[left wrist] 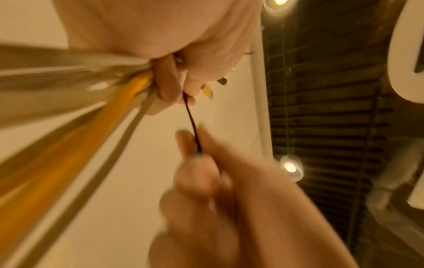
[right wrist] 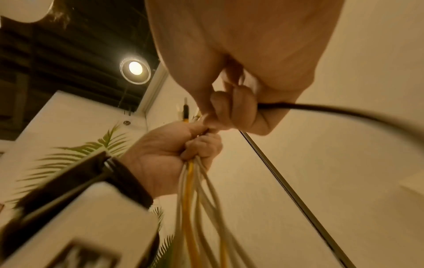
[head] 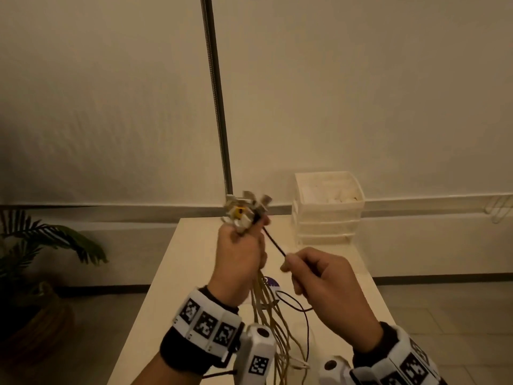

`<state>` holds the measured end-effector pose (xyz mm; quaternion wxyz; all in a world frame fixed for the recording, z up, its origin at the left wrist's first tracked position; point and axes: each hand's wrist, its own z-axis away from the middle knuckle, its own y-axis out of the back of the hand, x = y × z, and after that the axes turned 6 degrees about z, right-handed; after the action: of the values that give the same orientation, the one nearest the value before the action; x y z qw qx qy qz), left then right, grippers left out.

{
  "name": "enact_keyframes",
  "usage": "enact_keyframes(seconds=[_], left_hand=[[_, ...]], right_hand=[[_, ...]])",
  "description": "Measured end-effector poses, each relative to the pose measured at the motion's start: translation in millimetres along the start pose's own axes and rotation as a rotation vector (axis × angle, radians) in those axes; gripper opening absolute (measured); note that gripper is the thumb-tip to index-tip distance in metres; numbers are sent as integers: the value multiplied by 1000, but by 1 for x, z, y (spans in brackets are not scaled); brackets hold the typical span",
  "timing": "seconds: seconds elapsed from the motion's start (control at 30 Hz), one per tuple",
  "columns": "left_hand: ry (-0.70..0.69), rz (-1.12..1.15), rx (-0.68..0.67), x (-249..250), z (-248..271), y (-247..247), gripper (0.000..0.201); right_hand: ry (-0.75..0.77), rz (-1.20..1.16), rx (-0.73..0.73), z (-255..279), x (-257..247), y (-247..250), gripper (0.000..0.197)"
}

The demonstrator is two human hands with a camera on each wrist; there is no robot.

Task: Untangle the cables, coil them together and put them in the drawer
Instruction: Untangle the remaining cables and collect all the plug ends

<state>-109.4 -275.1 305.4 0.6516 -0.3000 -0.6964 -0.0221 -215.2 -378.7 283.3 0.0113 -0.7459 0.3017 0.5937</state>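
My left hand (head: 241,245) is raised above the table and grips a bundle of white and yellow cables (head: 266,315) just below their plug ends (head: 245,208), which fan out above my fist. The cables hang down toward the table. A thin black cable (head: 274,244) runs from that fist to my right hand (head: 319,276), which pinches it between thumb and forefinger. In the right wrist view the black cable (right wrist: 321,108) trails off to the right. The left wrist view shows the bundle (left wrist: 96,112) and the black cable (left wrist: 191,119) stretched between both hands.
A translucent drawer unit (head: 327,209) stands at the far right of the pale table (head: 194,245). A metal pole (head: 219,107) rises behind the table. A potted plant (head: 36,245) stands on the floor to the left.
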Motion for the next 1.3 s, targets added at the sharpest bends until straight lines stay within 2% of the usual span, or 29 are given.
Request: enact_keyframes(seconds=[0.13, 0.23, 0.3, 0.37, 0.4, 0.43, 0.5, 0.57, 0.7, 0.77, 0.83, 0.93, 1.07, 1.13, 1.2, 1.3], left_hand=[[-5, 140, 95, 29, -14, 29, 30], [-33, 274, 21, 43, -13, 48, 31], [36, 300, -84, 42, -7, 52, 32], [138, 194, -230, 37, 4, 50, 32], [151, 70, -319, 34, 10, 46, 22], [100, -116, -409, 30, 17, 41, 11], [-99, -490, -472, 19, 27, 27, 9], [-164, -574, -463, 6, 32, 15, 14], [22, -467, -424, -6, 34, 9, 18], [2, -482, -407, -7, 34, 11, 15], [-89, -520, -338, -8, 34, 14, 18], [-108, -430, -125, -10, 27, 27, 29], [-118, -273, 307, 3, 3, 68, 23], [-148, -416, 388, 10, -2, 84, 27], [-192, -723, 350, 12, 2, 84, 22], [-400, -982, 318, 16, 14, 69, 8]], right_hand=[[-27, 133, -250, 12, 22, 19, 26], [-99, 127, -316, 13, 37, 40, 29], [-100, 168, -336, 10, 40, 49, 29], [-73, 215, -326, 5, 37, 51, 28], [-61, 218, -296, 2, 33, 52, 28], [-46, 223, -263, -1, 29, 52, 28], [3, 273, -239, -8, 17, 51, 27], [68, 332, -258, -13, 8, 47, 28], [119, 417, -257, -17, 5, 43, 26], [117, 427, -284, -15, 6, 44, 25], [92, 376, -311, -14, 5, 45, 25], [19, 276, -328, -14, 5, 45, 25], [-54, 264, -327, -7, 21, 56, 27], [-117, 232, -321, -4, 31, 62, 27], [-157, 232, -327, -3, 35, 62, 28], [-148, 355, -304, -5, 36, 55, 30]])
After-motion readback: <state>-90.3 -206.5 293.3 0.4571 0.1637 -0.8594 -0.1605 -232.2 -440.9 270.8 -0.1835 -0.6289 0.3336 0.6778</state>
